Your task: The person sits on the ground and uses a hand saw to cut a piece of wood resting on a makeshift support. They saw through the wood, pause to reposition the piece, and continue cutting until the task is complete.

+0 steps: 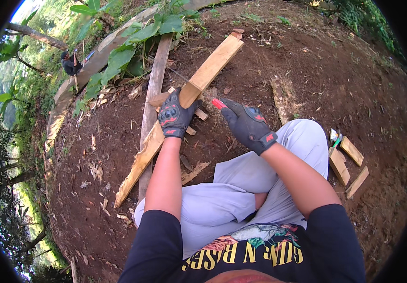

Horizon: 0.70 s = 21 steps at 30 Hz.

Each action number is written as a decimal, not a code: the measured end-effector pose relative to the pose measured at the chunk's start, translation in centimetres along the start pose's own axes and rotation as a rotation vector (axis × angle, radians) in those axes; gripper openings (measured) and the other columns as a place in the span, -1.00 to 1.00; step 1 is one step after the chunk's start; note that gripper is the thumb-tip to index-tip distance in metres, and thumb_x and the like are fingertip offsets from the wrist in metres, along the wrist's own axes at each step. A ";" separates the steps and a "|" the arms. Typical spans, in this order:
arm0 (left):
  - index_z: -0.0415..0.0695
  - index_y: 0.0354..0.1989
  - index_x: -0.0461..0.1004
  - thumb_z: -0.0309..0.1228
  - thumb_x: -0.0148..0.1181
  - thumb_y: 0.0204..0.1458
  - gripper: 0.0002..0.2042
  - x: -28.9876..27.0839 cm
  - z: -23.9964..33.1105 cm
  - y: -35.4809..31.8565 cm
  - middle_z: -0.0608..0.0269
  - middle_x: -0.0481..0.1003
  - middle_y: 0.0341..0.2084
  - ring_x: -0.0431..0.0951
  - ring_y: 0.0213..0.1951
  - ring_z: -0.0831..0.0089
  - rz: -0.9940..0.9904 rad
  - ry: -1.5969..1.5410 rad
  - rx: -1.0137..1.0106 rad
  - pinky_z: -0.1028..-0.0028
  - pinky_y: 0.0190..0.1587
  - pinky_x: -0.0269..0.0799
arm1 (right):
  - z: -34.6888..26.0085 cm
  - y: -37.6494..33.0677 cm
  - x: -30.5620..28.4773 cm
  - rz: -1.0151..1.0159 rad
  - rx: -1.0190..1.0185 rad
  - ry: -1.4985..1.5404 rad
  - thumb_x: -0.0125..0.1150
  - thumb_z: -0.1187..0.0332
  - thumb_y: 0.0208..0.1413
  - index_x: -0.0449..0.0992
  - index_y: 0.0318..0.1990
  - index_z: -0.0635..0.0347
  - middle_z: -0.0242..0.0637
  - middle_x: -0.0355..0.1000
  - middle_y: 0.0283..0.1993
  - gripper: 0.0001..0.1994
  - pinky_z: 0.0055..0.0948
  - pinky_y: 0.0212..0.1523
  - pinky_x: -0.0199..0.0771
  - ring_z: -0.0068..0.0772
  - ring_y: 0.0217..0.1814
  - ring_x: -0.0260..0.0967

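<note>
Brown dirt ground (255,42) all round; person sits on it cross-legged, grey trousers (222,200), dark tee (326,245) w/ print. Weathered pole (153,106) lies lengthwise to the L, far end by the big leaves (118,61). Plank (215,63), pale & squared, points up & away to the R, near end at L hand (173,115), rest of it beyond the fingers. Rough-edged slab (142,155) slants from L hand down to lower L, over the pole.

L arm: nearly straight up from the lower edge, L of the knees. L hand in blk/red glove, back up, closed round plank's near end, thumb side to the R. R arm: comes in from lower R, angled up-L across the R knee. R hand (248,122), same kind of glove, back up, fingers toward plank but apart from it; red bit (218,104) at the fingertips, can't tell if it's a held handle or part of the glove, so grip unclear. Thin dark line (180,75) runs across plank just past L hand, roughly in line w/ the red bit; poss. a blade edge-on, can't be sure.

Co-worker (71,63) far off, upper L. Offcuts (339,167) by the R knee, small green thing (337,142) next to them.
</note>
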<state>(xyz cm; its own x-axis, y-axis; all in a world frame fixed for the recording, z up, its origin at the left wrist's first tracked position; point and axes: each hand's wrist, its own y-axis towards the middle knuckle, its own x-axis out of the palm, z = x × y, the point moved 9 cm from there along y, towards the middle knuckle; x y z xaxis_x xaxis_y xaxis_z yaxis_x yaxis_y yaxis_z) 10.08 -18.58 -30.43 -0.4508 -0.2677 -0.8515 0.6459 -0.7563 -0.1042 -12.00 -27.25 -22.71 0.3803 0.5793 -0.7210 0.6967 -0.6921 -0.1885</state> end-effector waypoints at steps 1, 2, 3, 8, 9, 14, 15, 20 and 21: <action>-0.15 0.38 0.50 0.27 0.49 0.02 -0.12 0.1 0.2 -0.2 -0.06 0.64 0.18 0.66 0.18 -0.05 -0.006 0.002 0.001 0.07 0.22 0.56 | 0.7 -1.7 -0.8 0.007 0.033 -0.022 0.02 0.02 0.55 0.58 0.38 0.03 0.09 0.68 0.07 -0.53 0.05 0.17 0.59 0.19 0.12 0.64; -0.15 0.38 0.51 0.28 0.48 0.02 -0.11 0.1 0.2 -0.5 -0.07 0.64 0.18 0.66 0.18 -0.05 -0.005 0.013 0.002 0.07 0.22 0.56 | 1.0 -2.6 -1.4 0.008 0.063 -0.043 0.04 0.01 0.55 0.60 0.37 0.00 0.09 0.68 0.05 -0.54 0.02 0.14 0.60 0.17 0.10 0.65; -0.14 0.37 0.51 0.29 0.48 0.02 -0.11 0.0 0.1 -0.5 -0.07 0.64 0.17 0.66 0.18 -0.05 0.004 0.022 0.001 0.06 0.22 0.56 | 1.2 -2.6 -1.8 -0.026 0.104 -0.044 0.04 0.01 0.55 0.59 0.39 -0.01 0.08 0.68 0.05 -0.54 0.01 0.14 0.60 0.15 0.10 0.66; -0.17 0.28 0.57 0.20 0.54 -0.02 -0.18 -0.5 0.2 -0.2 -0.08 0.69 0.06 0.70 0.11 0.00 0.044 0.010 0.010 0.09 0.19 0.59 | -0.5 -0.2 -2.7 -0.117 0.172 -0.033 0.14 0.00 0.49 0.55 0.41 0.06 0.05 0.66 0.15 -0.49 -0.09 0.20 0.58 0.08 0.13 0.64; -0.14 0.29 0.57 0.21 0.54 -0.02 -0.18 -0.6 0.5 -0.1 -0.06 0.70 0.02 0.71 0.08 0.01 -0.021 -0.012 -0.014 0.08 0.17 0.60 | -1.0 -0.1 -2.9 -0.082 0.084 -0.047 0.19 0.03 0.45 0.52 0.43 0.09 0.05 0.64 0.20 -0.47 -0.07 0.21 0.58 0.09 0.16 0.63; -0.12 0.35 0.54 0.30 0.50 -0.03 -0.11 -0.4 -0.4 -0.4 -0.05 0.66 0.15 0.66 0.20 0.00 0.000 -0.007 -0.001 0.06 0.25 0.55 | -4.2 -2.9 -5.0 -0.105 -0.085 0.177 0.43 0.20 0.27 0.35 0.55 0.16 0.04 0.50 0.43 -0.27 -0.07 0.31 0.55 0.10 0.32 0.58; -0.12 0.36 0.53 0.30 0.50 -0.03 -0.10 -0.2 -0.9 -0.3 -0.05 0.66 0.15 0.66 0.20 0.00 0.004 -0.008 0.004 0.06 0.26 0.54 | -3.9 -3.2 -4.8 -0.264 0.071 0.134 0.47 0.30 0.22 0.26 0.61 0.13 0.01 0.45 0.50 -0.19 -0.11 0.39 0.50 0.12 0.38 0.54; -0.13 0.40 0.51 0.29 0.52 -0.06 -0.06 0.6 -0.9 0.3 -0.07 0.65 0.17 0.65 0.21 0.01 -0.062 -0.014 0.009 0.09 0.29 0.54 | -4.1 -2.9 -5.2 -0.054 -0.167 0.110 0.42 0.30 0.27 0.39 0.53 0.14 0.01 0.49 0.47 -0.33 -0.13 0.41 0.49 0.08 0.44 0.51; -0.13 0.39 0.50 0.28 0.53 -0.06 -0.07 0.4 -0.9 0.3 -0.07 0.65 0.16 0.66 0.19 0.01 0.028 0.015 0.050 0.08 0.26 0.56 | -4.7 -2.7 -5.2 -0.013 -0.202 0.116 0.41 0.30 0.29 0.42 0.51 0.14 0.01 0.50 0.45 -0.36 -0.14 0.41 0.49 0.06 0.44 0.51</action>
<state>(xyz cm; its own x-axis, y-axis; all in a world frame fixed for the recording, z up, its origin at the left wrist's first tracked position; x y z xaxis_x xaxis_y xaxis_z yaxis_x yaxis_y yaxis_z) 10.66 -18.32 -31.23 -0.4230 -0.2804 -0.8616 0.6263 -0.7777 -0.0544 -12.94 -26.34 -15.33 0.4293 0.6414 -0.6359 0.8054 -0.5905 -0.0519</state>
